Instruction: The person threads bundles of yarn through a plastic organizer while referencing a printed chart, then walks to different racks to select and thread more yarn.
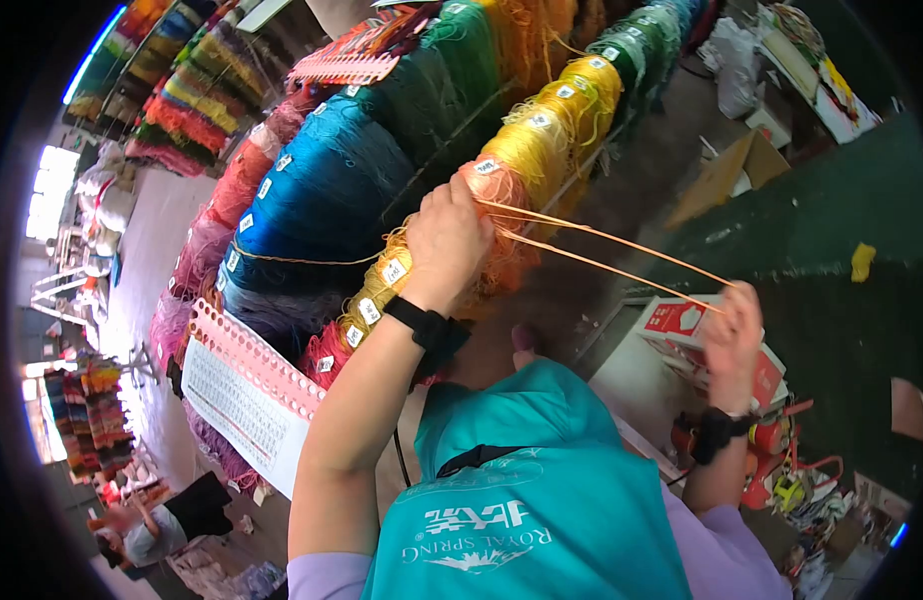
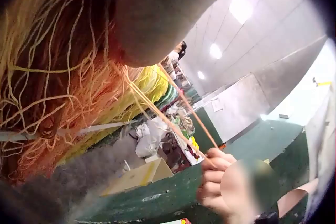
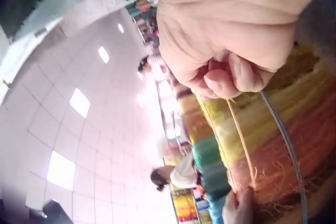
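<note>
Two taut strands of orange yarn (image 1: 607, 232) stretch between my hands. My left hand (image 1: 450, 240) grips the yarn close against the hanging peach-orange skein (image 1: 497, 182), its fingertips largely hidden in the head view. Out to the right, my right hand (image 1: 734, 340) holds the far end of the strands. Its fingers are curled tightly round them in the right wrist view, where the yarn (image 3: 242, 142) runs down to my left hand (image 3: 239, 208). Loose orange threads (image 2: 79, 108) hang beside my left hand in the left wrist view.
Yellow skeins (image 1: 542, 130) and blue skeins (image 1: 322, 180) with small white labels hang in rows. A printed sheet with a pink punched edge (image 1: 247, 395) lies at the left. Right of me stand a red-and-white box (image 1: 677, 320) and an open cardboard box (image 1: 727, 175). Other people are farther off.
</note>
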Demonstrator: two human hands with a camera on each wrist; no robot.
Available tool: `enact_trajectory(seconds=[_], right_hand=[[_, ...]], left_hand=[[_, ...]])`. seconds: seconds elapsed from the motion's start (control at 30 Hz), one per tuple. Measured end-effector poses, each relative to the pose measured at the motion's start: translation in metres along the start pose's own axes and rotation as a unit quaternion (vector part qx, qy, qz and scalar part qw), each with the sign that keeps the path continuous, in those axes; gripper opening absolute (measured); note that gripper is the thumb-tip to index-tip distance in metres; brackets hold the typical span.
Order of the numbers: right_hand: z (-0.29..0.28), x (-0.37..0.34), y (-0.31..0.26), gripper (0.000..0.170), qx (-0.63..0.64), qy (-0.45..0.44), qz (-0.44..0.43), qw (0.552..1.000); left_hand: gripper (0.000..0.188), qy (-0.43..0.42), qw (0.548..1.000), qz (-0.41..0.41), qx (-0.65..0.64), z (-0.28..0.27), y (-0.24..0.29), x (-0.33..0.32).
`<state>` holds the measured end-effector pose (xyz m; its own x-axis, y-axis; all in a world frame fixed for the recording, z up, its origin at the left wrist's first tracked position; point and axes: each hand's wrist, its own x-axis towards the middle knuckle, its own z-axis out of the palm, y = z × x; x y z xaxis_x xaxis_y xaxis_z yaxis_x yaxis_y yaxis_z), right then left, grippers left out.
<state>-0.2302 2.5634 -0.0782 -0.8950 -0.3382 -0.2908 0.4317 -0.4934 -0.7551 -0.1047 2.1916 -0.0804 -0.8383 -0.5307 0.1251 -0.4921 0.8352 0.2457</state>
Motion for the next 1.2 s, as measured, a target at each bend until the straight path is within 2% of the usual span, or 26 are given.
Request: enact_trajectory(seconds=[0.03, 0.07, 0.13, 0.17, 0.2, 0.3, 0.37, 0.47, 0.53, 0.57, 0.6, 0.63, 0.67, 0.7, 0.73, 0.77, 0.8, 0.83, 0.87, 0.9, 0.93, 0.97, 1.03, 1.1, 1.13, 1.2], right_hand=[[-0.007, -0.023, -0.027, 0.005, 0.0, 0.063, -0.048, 0.997], [-0.04, -0.04, -0.053, 0.006, 0.054, 0.023, -0.087, 0.995], [-0.061, -0.093, -0.106, 0.018, 0.082, 0.127, -0.213, 0.965], [-0.109, -0.12, -0.143, 0.019, 0.127, 0.035, -0.209, 0.969], [-0.151, -0.15, -0.176, 0.016, 0.133, 0.051, -0.278, 0.95], [-0.193, -0.236, -0.246, 0.013, 0.039, 0.182, -0.449, 0.874], [-0.187, -0.272, -0.277, 0.025, -0.046, 0.288, -0.497, 0.817], [-0.186, -0.298, -0.3, 0.02, -0.274, 0.362, -0.514, 0.728], [-0.135, -0.278, -0.28, 0.018, -0.368, 0.43, -0.503, 0.653], [-0.134, -0.272, -0.274, 0.016, -0.473, 0.392, -0.469, 0.634], [-0.134, -0.259, -0.264, 0.016, -0.57, 0.347, -0.432, 0.607], [-0.131, -0.242, -0.254, 0.016, -0.657, 0.296, -0.394, 0.57], [-0.08, -0.225, -0.216, 0.013, -0.7, 0.272, -0.366, 0.549], [-0.019, -0.213, -0.172, 0.01, -0.741, 0.248, -0.337, 0.525], [0.02, -0.2, -0.139, 0.005, -0.749, 0.148, -0.374, 0.527], [0.058, -0.186, -0.106, 0.003, -0.747, 0.043, -0.401, 0.529], [0.082, -0.172, -0.078, 0.006, -0.721, -0.061, -0.4, 0.562], [0.098, -0.162, -0.051, 0.007, -0.618, -0.154, -0.347, 0.688], [0.117, -0.153, -0.028, 0.009, -0.501, -0.235, -0.262, 0.791], [0.138, -0.15, -0.006, 0.011, -0.35, -0.291, -0.163, 0.875], [0.154, -0.148, 0.009, 0.013, -0.297, -0.302, -0.063, 0.903], [0.18, -0.151, 0.024, 0.013, -0.199, -0.34, 0.004, 0.919], [0.212, -0.15, 0.051, 0.017, -0.157, -0.369, 0.095, 0.911], [0.241, -0.15, 0.074, 0.019, -0.218, -0.42, 0.098, 0.876], [0.253, -0.153, 0.086, 0.02, -0.234, -0.439, 0.107, 0.861], [0.277, -0.16, 0.108, 0.023, -0.263, -0.482, 0.121, 0.827]], left_hand=[[0.055, 0.002, 1.0, 0.003, 0.003, 0.001, 0.0, -0.002], [0.054, 0.005, 1.0, 0.007, 0.006, 0.001, -0.001, -0.002], [0.054, 0.007, 1.0, 0.01, 0.012, 0.001, -0.002, -0.002], [0.053, 0.012, 1.0, 0.014, 0.012, 0.002, -0.003, -0.003], [0.052, 0.016, 1.0, 0.017, 0.011, 0.003, -0.004, -0.003], [0.048, 0.025, 0.999, 0.028, 0.013, 0.006, -0.006, -0.004], [0.047, 0.03, 0.999, 0.032, 0.014, 0.006, -0.007, -0.006], [0.051, 0.006, 0.999, 0.038, -0.002, 0.001, -0.008, -0.006], [0.053, -0.003, 0.998, 0.041, -0.037, -0.003, -0.012, -0.006], [0.056, -0.007, 0.997, 0.042, -0.066, -0.006, -0.014, -0.006], [0.059, 0.086, 0.994, 0.069, -0.022, -0.007, -0.01, -0.014], [0.059, 0.117, 0.988, 0.095, -0.023, -0.021, -0.003, -0.022], [0.051, 0.135, 0.978, 0.136, -0.08, -0.03, 0.005, -0.029], [0.039, 0.076, 0.962, 0.158, -0.207, -0.045, 0.014, -0.039], [0.028, -0.017, 0.923, 0.177, -0.34, -0.069, 0.024, -0.056], [0.024, -0.015, 0.876, 0.256, -0.409, -0.073, 0.03, -0.07], [0.024, -0.018, 0.847, 0.29, -0.445, -0.09, 0.036, -0.089], [0.027, -0.041, 0.835, 0.295, -0.462, -0.101, 0.036, -0.103], [0.026, -0.074, 0.828, 0.263, -0.49, -0.125, 0.036, -0.122], [0.025, -0.106, 0.815, 0.238, -0.517, -0.138, 0.03, -0.134], [0.024, -0.1, 0.806, 0.227, -0.538, -0.147, 0.02, -0.144], [0.024, -0.095, 0.796, 0.214, -0.559, -0.155, 0.009, -0.152], [0.026, -0.172, 0.745, 0.071, -0.641, -0.176, -0.017, -0.171], [0.028, -0.17, 0.767, 0.014, -0.618, -0.194, -0.047, -0.187], [0.03, -0.129, 0.776, 0.024, -0.617, -0.197, -0.06, -0.196], [0.028, -0.019, 0.845, 0.047, -0.532, -0.197, -0.079, -0.216]])
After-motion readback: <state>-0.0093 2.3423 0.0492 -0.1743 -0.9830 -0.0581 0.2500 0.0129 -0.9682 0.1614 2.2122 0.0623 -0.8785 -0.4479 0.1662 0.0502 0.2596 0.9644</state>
